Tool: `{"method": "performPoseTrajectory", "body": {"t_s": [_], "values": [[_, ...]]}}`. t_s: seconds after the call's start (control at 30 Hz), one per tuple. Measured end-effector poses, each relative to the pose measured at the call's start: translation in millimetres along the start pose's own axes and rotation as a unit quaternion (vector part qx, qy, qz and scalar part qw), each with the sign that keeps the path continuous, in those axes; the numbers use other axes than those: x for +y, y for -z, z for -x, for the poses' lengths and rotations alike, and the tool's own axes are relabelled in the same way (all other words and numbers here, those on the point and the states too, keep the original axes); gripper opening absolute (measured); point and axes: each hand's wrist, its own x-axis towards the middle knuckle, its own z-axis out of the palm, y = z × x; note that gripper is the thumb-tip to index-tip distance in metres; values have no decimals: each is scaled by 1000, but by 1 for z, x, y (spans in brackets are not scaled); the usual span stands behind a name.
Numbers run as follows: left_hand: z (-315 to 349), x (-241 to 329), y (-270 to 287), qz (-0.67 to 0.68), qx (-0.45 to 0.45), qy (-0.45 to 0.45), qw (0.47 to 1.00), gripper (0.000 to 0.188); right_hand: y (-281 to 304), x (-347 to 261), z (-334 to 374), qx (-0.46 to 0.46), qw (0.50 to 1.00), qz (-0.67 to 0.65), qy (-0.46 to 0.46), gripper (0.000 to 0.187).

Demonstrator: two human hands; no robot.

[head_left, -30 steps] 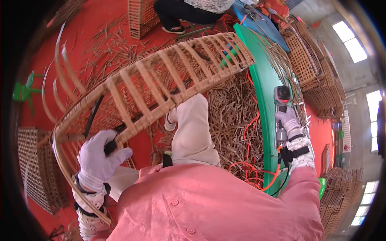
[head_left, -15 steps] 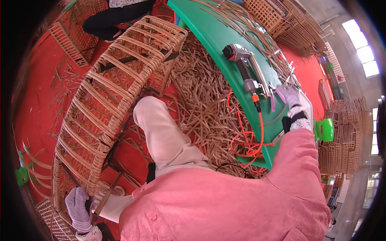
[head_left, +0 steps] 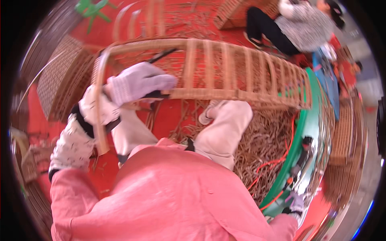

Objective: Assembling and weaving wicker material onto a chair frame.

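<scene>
A long woven rattan frame (head_left: 205, 94) with open cross strips stretches across in front of me, one end by the green table. My left hand (head_left: 138, 82), in a lilac glove, is closed at the frame's near rim towards its left end, beside a dark bar. A loose rattan strip (head_left: 100, 120) hangs from that end across my left wrist. Far to the right, my gloved right hand (head_left: 295, 201) is at the green table (head_left: 277, 193), close to a bunch of rattan strips (head_left: 319, 152); its fingers are too blurred to read. An air stapler (head_left: 299, 160) lies above it.
An orange air hose (head_left: 277, 161) loops off the table's edge. Rattan scraps (head_left: 261, 148) cover the floor beside my knee. A co-worker (head_left: 301, 30) sits at the far right. Woven baskets (head_left: 60, 76) stand at left, a green stool (head_left: 94, 10) behind.
My view has swung left, so the frame now lies crosswise. My left hand has moved from the frame's end to its near rim. My right hand stays over the table beside the strips.
</scene>
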Motion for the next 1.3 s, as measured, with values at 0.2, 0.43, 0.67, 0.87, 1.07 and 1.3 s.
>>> {"method": "performPoseTrajectory", "body": {"t_s": [0.2,0.43,0.67,0.87,1.07,1.3], "values": [[11,-6,8,-23,-2,108,994,47,34,-39,-67,74,976,-127,158,54],[-4,-5,4,-46,-6,84,995,48,277,-249,288,161,713,-306,610,53],[10,1,11,-60,-26,54,996,48,301,-353,461,315,437,-89,838,48],[14,-7,9,-55,-27,-76,995,44,302,-370,483,317,395,-54,861,47],[8,-8,10,-31,-43,-9,999,45,305,-376,486,298,391,-58,869,46],[13,5,22,-49,-40,59,996,46,314,-385,494,300,374,-53,876,41]]}}
